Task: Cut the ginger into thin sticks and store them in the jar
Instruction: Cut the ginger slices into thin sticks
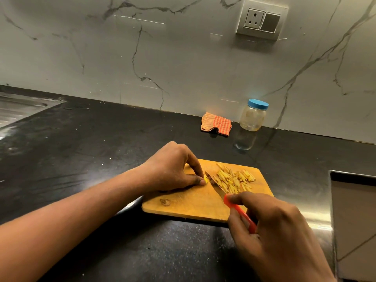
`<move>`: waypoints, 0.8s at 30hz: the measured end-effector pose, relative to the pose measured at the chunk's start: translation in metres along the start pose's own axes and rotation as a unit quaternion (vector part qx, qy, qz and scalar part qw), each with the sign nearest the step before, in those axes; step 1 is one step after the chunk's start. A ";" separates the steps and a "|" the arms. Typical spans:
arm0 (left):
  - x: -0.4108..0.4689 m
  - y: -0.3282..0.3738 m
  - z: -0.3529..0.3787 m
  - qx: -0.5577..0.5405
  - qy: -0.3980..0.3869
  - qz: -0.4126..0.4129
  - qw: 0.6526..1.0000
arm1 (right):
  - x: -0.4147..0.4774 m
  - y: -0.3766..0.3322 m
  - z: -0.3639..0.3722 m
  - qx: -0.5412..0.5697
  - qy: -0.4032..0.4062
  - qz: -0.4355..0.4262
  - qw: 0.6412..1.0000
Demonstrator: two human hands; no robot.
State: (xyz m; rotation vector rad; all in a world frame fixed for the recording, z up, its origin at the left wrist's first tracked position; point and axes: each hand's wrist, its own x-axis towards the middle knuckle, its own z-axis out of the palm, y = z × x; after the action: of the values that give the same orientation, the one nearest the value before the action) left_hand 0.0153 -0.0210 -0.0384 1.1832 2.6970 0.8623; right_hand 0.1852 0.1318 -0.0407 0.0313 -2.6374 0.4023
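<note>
A wooden cutting board point(195, 204) lies on the black counter. My left hand point(173, 167) pinches a small yellow ginger piece point(206, 179) down on the board. My right hand point(274, 226) grips the red handle of a knife point(215, 187), and its blade tip rests right beside the ginger piece. A pile of thin ginger sticks point(234, 180) lies on the board to the right of the blade. A clear jar point(253, 117) with a blue lid stands closed by the wall behind the board.
A folded orange checked cloth point(216, 124) lies left of the jar. A steel sink point(20, 108) is at the far left. A steel ledge and counter cut-out point(352, 210) border the right. A wall socket point(262, 20) sits above.
</note>
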 end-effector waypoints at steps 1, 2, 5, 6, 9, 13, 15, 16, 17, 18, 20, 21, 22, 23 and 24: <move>0.000 0.000 0.000 0.000 0.000 0.000 1.000 | 0.000 0.000 0.001 0.000 0.000 0.000 1.000; 0.000 0.000 0.000 -0.001 0.001 0.000 1.000 | 0.000 0.000 0.001 -0.001 -0.001 0.001 1.000; 0.000 -0.001 0.000 -0.001 0.003 0.004 1.000 | 0.001 -0.001 0.004 -0.007 -0.005 0.001 1.000; 0.000 -0.001 0.000 0.000 0.003 0.005 1.000 | 0.001 -0.001 0.004 -0.010 -0.008 0.003 1.000; 0.000 -0.002 0.001 -0.001 0.004 0.009 1.000 | 0.002 -0.002 0.006 -0.018 -0.017 0.010 1.000; 0.002 -0.002 0.001 0.000 0.002 0.009 1.000 | 0.005 -0.004 0.010 -0.050 -0.028 0.012 0.998; 0.002 -0.003 0.001 0.000 0.000 0.009 1.000 | 0.006 -0.006 0.012 -0.067 -0.025 0.009 0.997; 0.002 -0.003 0.001 0.001 0.000 0.010 1.000 | 0.009 -0.008 0.013 -0.071 -0.019 0.003 0.997; 0.002 -0.003 0.001 0.002 0.000 0.011 1.000 | 0.011 -0.009 0.014 -0.070 -0.015 -0.002 0.997; 0.002 -0.003 0.001 0.003 0.000 0.011 1.000 | 0.014 -0.011 0.016 -0.059 -0.013 -0.005 0.998; 0.003 -0.004 0.001 0.003 -0.001 0.010 1.000 | 0.017 -0.012 0.019 -0.052 -0.005 -0.009 0.999; 0.003 -0.004 0.000 0.002 -0.001 0.010 1.000 | 0.016 -0.012 0.020 -0.052 -0.011 -0.008 0.999; 0.003 -0.004 0.000 0.000 -0.002 0.009 1.000 | 0.015 -0.012 0.020 -0.064 -0.025 -0.008 0.998; 0.003 -0.005 0.000 -0.002 -0.004 0.009 1.000 | 0.013 -0.011 0.020 -0.074 -0.038 -0.004 0.996; 0.004 -0.006 0.000 -0.004 -0.007 0.010 1.000 | 0.010 -0.010 0.018 -0.067 -0.043 0.005 0.997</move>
State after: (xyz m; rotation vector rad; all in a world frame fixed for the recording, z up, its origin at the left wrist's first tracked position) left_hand 0.0091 -0.0213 -0.0410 1.2117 2.6730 0.8640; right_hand 0.1694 0.1173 -0.0483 -0.0080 -2.7443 0.2301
